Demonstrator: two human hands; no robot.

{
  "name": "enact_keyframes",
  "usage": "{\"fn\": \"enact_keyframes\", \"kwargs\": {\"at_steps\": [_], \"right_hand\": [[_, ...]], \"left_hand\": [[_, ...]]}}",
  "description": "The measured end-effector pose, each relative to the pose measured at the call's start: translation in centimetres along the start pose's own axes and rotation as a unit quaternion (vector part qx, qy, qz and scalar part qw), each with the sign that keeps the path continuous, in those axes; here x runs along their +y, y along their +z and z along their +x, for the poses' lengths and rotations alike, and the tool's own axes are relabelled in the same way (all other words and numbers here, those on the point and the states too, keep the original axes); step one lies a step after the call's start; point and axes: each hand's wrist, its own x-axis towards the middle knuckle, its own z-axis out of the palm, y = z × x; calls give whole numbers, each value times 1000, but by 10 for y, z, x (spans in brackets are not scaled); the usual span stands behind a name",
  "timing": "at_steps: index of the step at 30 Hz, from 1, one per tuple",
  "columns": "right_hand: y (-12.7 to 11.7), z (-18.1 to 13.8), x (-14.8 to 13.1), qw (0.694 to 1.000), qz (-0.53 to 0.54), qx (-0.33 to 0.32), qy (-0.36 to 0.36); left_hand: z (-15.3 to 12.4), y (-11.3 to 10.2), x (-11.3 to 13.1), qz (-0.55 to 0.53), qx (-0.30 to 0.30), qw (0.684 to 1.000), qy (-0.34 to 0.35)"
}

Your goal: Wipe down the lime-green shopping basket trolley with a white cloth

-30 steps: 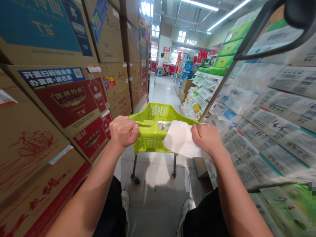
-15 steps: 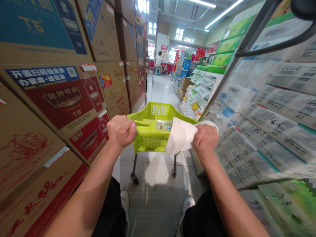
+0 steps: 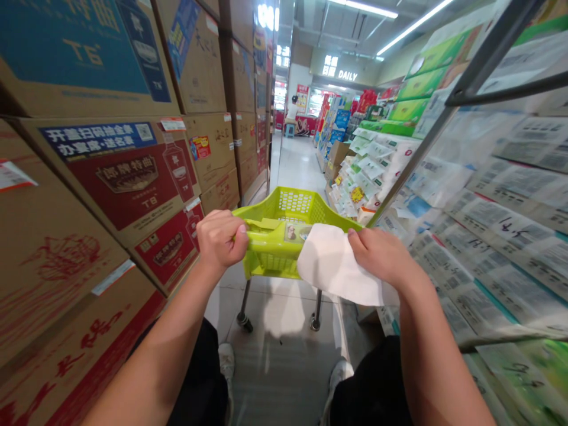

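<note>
A lime-green shopping cart with perforated basket walls stands in front of me. My left hand is closed around the left end of its handle, thumb on the inner side. A white cloth drapes over the right part of the handle and hangs down in front. My right hand is closed on the cloth at the handle's right end, with the thumb lying on top and the other fingers mostly hidden. A small picture label shows on the handle between the hands.
Stacked cardboard cartons wall the left side. On the right are shelves of packaged paper goods behind a grey metal post. The tiled aisle floor runs ahead to a distant person near a blue stool.
My right hand has shifted right and turned flatter, and the cloth is now spread wider and lower. My left hand keeps its grip. The view has swung slightly left.
</note>
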Motion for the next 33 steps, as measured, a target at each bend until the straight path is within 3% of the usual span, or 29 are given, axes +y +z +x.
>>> {"fn": "enact_keyframes", "kwargs": {"at_steps": [2,4,8,11,14,18,23,27,30,33], "right_hand": [[8,-5,-2,998,-9,51,19],[24,-9,-3,988,-21,149,43],[57,-8,2,940,10,341,9],[75,-4,7,909,41,415,-20],[84,-1,11,895,54,442,-24],[78,3,17,920,57,388,16],[40,13,24,983,4,152,100],[14,19,29,998,11,-2,61],[15,15,30,998,11,2,61],[34,6,29,990,14,126,68]], "left_hand": [[-1,0,-3,-10,2,1000,-3],[-2,3,-5,-13,2,1000,-10],[-1,10,-6,0,-1,1000,-12],[1,13,0,12,1,1000,-10],[3,14,8,23,-2,1000,-9],[7,16,18,41,-13,999,-12],[8,16,25,37,-3,999,-11],[6,13,29,40,-10,999,-18],[4,12,29,35,-10,999,-14],[4,12,28,23,-11,1000,-4]]}}
